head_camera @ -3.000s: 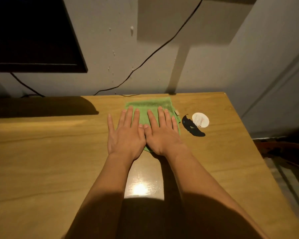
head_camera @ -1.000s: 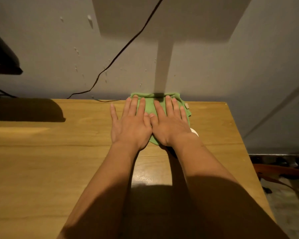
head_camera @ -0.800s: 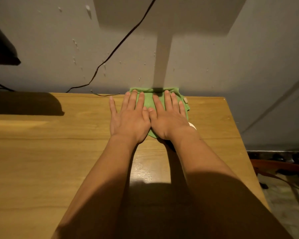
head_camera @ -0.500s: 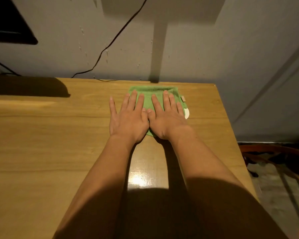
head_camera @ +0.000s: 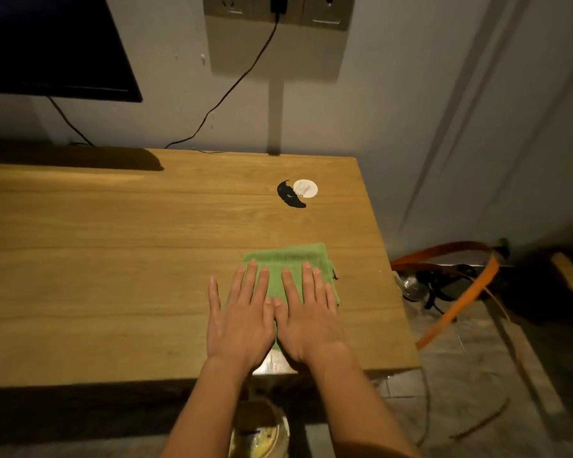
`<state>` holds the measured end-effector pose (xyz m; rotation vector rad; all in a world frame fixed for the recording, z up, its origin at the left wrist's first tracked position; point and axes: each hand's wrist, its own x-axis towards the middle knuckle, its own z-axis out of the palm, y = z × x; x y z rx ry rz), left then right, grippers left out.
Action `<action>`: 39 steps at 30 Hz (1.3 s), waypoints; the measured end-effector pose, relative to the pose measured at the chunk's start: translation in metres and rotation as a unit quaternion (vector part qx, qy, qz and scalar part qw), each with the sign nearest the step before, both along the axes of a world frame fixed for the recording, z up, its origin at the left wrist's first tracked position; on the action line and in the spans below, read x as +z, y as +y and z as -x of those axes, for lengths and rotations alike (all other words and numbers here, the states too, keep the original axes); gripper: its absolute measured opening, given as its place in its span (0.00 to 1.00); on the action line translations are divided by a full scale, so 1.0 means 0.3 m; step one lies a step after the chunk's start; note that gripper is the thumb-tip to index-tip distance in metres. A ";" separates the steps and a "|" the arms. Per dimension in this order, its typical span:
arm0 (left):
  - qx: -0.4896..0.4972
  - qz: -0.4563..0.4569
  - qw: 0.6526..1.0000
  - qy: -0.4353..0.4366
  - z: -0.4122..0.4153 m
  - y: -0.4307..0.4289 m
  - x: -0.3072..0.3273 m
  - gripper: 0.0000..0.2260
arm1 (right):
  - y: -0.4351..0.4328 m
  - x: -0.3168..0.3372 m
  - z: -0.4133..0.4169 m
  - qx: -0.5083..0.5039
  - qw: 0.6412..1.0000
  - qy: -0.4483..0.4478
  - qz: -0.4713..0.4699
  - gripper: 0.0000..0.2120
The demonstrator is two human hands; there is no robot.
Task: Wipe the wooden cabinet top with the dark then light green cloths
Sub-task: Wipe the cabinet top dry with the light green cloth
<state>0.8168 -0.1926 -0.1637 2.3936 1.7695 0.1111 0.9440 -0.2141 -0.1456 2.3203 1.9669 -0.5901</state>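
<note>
1. Pressing flat, the fingers of both hands lie straight and released, gripping nothing, on the light green cloth.
2. The left hand and right hand sit side by side, thumbs touching (the left little finger rests on bare wood).
3. The cloth lies toward the front right corner of the cabinet top, near its right edge.
4. A white disc sits just beside a black piece, near the back right corner.

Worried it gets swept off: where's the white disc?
Head view: the white disc lies rear right on the cabinet top, beyond the green cloth.
</note>
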 end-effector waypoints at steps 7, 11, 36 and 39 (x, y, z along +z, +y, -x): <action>-0.007 0.042 0.999 0.007 -0.003 -0.313 0.036 0.27 | -0.313 0.034 0.021 -0.018 0.999 -0.034 0.031 0.27; -0.014 0.055 0.998 0.019 -0.026 -0.373 0.057 0.28 | -0.368 0.050 0.006 -0.003 0.997 -0.054 0.048 0.28; -0.016 -0.004 1.000 -0.018 -0.417 0.730 -0.024 0.26 | 0.704 -0.031 -0.412 -0.027 0.999 -0.027 -0.037 0.29; -0.020 -0.008 1.000 -0.023 -0.452 0.835 -0.025 0.26 | 0.807 -0.029 -0.447 -0.022 0.999 -0.026 -0.033 0.29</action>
